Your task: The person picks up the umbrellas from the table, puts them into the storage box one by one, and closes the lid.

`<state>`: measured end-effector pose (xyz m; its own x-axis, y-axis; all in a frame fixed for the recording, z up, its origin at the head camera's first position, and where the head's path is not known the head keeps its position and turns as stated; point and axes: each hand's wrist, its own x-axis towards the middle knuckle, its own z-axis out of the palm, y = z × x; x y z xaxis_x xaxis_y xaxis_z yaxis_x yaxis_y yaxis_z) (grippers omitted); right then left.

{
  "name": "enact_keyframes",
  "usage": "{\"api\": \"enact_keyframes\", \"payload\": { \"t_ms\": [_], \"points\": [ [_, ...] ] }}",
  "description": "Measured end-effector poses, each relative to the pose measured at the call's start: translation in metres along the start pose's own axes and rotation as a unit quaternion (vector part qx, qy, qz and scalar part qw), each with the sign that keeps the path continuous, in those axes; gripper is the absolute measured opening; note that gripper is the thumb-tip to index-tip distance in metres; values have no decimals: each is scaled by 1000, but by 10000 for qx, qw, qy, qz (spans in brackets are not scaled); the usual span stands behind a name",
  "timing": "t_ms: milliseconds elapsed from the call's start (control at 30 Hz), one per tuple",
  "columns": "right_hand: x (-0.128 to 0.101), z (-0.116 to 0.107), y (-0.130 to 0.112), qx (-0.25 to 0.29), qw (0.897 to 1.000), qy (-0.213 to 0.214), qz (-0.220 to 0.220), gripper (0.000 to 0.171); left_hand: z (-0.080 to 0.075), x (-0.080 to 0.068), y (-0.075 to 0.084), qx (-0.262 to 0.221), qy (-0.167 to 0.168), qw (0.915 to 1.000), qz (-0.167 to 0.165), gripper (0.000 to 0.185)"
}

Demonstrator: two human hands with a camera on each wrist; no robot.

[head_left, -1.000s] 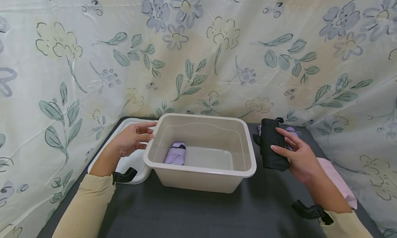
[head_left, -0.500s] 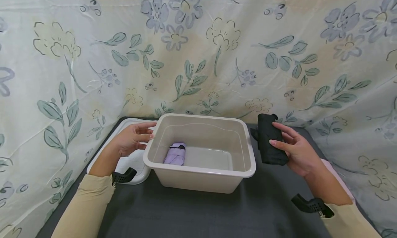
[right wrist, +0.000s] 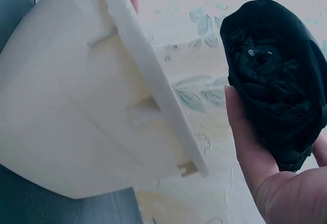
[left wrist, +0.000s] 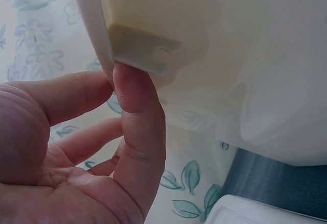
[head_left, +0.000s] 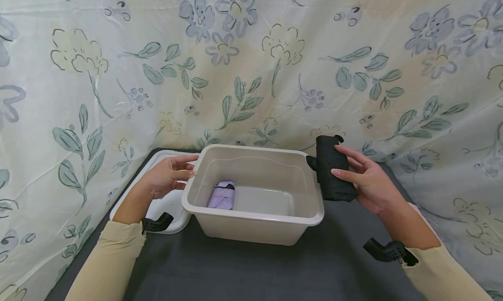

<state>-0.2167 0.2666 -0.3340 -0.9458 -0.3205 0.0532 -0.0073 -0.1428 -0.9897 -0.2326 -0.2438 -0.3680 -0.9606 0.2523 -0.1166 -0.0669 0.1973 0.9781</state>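
The black umbrella (head_left: 332, 170) (folded into a short roll) is held up off the table, just right of the bin's (head_left: 310, 211) far right corner and slightly above its rim. The right hand (head_left: 363, 183) grips it, fingers curled round its right side and thumb across the front; the right wrist view shows the bunched black end (right wrist: 276, 81) resting in the palm, apart from the bin's rim.

The beige bin stands in the middle of the dark table (head_left: 255, 270), open at the top. Inside it, at the left of the floor, lies a lilac umbrella (head_left: 222, 195), also folded.

The left hand (head_left: 167, 175) is at the bin's left rim, fingers nearly straight and holding nothing; its thumb tip presses up under the rim's lip in the left wrist view. Under that hand, left of the bin, lies a white lid (head_left: 173, 220). A flowered cloth (head_left: 251, 65) hangs behind and to both sides.
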Motion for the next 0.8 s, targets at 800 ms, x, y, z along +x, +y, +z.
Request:
{"api": "enact_keyframes", "payload": {
  "t_ms": [800],
  "points": [
    [23,47,-15,-149,9977,-368,553,68,2,-3,0,67,8,10000,10,69]
  ]
}}
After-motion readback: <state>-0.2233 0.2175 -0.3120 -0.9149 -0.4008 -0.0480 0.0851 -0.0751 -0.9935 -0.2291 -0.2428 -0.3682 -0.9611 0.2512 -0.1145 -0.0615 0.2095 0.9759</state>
